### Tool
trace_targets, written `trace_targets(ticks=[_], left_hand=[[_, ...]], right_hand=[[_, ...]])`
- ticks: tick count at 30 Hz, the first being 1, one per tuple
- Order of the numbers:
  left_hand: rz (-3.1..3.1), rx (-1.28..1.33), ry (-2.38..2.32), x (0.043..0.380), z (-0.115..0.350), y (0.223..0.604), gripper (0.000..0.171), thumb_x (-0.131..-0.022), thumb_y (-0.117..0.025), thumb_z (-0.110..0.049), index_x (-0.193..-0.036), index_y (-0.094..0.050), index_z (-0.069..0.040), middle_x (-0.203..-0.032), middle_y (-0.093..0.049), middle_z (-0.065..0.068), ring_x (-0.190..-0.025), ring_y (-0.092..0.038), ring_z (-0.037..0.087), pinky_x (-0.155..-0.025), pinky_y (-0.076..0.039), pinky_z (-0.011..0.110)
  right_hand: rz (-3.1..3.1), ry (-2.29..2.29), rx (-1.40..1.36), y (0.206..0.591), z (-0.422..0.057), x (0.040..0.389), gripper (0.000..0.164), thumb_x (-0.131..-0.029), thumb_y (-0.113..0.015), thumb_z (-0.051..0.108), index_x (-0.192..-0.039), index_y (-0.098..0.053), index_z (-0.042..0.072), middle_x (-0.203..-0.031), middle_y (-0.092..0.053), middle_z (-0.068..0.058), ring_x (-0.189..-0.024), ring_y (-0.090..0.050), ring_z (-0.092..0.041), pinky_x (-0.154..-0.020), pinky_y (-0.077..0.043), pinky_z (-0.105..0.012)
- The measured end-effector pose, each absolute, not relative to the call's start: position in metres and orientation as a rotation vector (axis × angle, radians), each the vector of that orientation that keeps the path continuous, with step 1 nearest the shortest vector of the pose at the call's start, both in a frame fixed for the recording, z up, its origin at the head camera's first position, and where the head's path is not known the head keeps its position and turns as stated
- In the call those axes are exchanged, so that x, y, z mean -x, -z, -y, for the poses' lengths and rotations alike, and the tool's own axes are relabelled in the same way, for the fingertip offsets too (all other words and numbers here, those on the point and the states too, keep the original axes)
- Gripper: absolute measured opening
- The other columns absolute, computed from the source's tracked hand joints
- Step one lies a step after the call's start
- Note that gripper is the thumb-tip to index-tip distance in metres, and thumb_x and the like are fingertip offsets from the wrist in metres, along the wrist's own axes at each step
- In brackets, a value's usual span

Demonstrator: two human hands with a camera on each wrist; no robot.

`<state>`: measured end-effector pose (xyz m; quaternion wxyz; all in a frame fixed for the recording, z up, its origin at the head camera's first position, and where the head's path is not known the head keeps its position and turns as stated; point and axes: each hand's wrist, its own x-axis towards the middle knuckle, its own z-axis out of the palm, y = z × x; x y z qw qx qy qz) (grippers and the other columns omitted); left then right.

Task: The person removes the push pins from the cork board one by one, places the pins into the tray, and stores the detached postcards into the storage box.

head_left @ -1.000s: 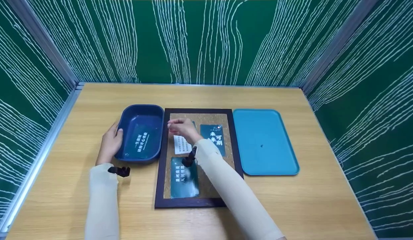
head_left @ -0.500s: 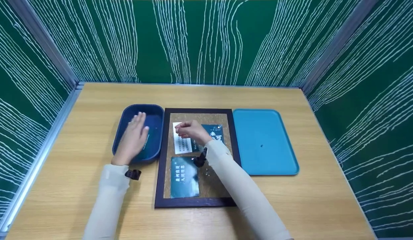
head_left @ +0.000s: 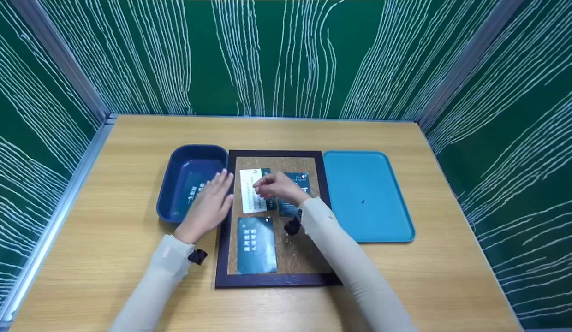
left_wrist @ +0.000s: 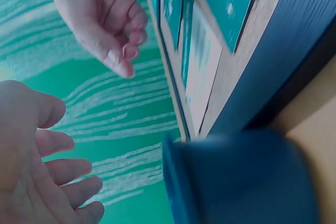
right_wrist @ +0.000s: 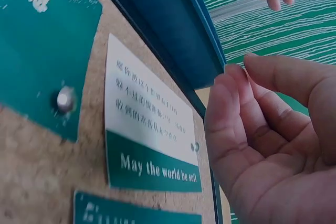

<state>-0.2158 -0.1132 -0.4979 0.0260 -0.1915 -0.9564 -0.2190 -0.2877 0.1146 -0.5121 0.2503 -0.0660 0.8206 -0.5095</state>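
My left hand hovers over the right rim of the dark blue bin, fingers stretched out. A green card with white writing lies in that bin. Over the framed corkboard, my right hand hangs beside a white-and-green card; its fingers are loosely curled and nothing shows between them. A silvery pushpin is at that card's edge. Two green cards also lie on the cork: one lower left, with a pushpin, and one at right, partly behind my right hand.
A lighter blue tray lies against the board's right side, with a small dark spot on it. The bin stands against the board's left side. Green panels with white lines enclose the wooden table on three sides.
My left hand has let go of the bin's left side and swung right across it to the board's frame. My right hand has drawn back rightward, uncovering the white-and-green card.
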Motion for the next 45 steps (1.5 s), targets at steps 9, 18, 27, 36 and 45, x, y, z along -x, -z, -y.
trace_targets(ticks=[9, 18, 27, 36, 45], left_hand=[[3.001, 0.751, 0.632, 0.196, 0.098, 0.517, 0.056, -0.102, -0.043, -0.031, -0.152, -0.027, -0.011, -0.159, -0.024, 0.010, -0.146, -0.025, 0.029, -0.119, -0.022, 0.049], [3.013, 0.925, 0.645, 0.183, 0.084, 0.537, 0.054, -0.101, -0.047, -0.028, -0.149, -0.034, -0.007, -0.156, -0.031, 0.013, -0.145, -0.029, 0.028, -0.118, -0.026, 0.049], [3.041, 1.059, 0.662, 0.171, 0.078, 0.549, 0.054, -0.101, -0.046, -0.028, -0.149, -0.034, -0.006, -0.155, -0.032, 0.014, -0.144, -0.029, 0.031, -0.117, -0.027, 0.050], [3.126, 1.106, 0.664, 0.163, 0.074, 0.550, 0.054, -0.102, -0.045, -0.031, -0.149, -0.035, -0.006, -0.156, -0.030, 0.013, -0.145, -0.028, 0.030, -0.117, -0.027, 0.048], [3.147, 1.148, 0.649, 0.156, 0.073, 0.551, 0.052, -0.102, -0.045, -0.029, -0.148, -0.036, -0.006, -0.156, -0.030, 0.013, -0.145, -0.027, 0.031, -0.116, -0.028, 0.049]], right_hand=[[-2.230, 1.339, 0.208, 0.519, -0.137, 0.280, 0.023, -0.088, -0.065, 0.019, -0.108, -0.070, 0.008, -0.099, -0.069, -0.006, -0.087, -0.066, -0.019, -0.080, -0.056, -0.032], [-2.154, 1.385, 0.167, 0.526, -0.149, 0.271, 0.015, -0.087, -0.067, 0.013, -0.100, -0.070, 0.006, -0.092, -0.069, -0.007, -0.075, -0.066, -0.016, -0.070, -0.058, -0.028], [-2.160, 1.361, 0.158, 0.534, -0.155, 0.262, 0.012, -0.089, -0.067, 0.015, -0.097, -0.071, 0.007, -0.088, -0.070, -0.007, -0.070, -0.066, -0.014, -0.065, -0.058, -0.025], [-2.124, 1.323, 0.202, 0.543, -0.153, 0.256, 0.011, -0.090, -0.064, 0.015, -0.094, -0.072, 0.009, -0.083, -0.069, -0.006, -0.063, -0.064, -0.012, -0.057, -0.055, -0.020], [-2.098, 1.303, 0.213, 0.549, -0.151, 0.255, 0.011, -0.090, -0.064, 0.016, -0.093, -0.072, 0.009, -0.078, -0.069, -0.005, -0.059, -0.062, -0.011, -0.053, -0.053, -0.020]])
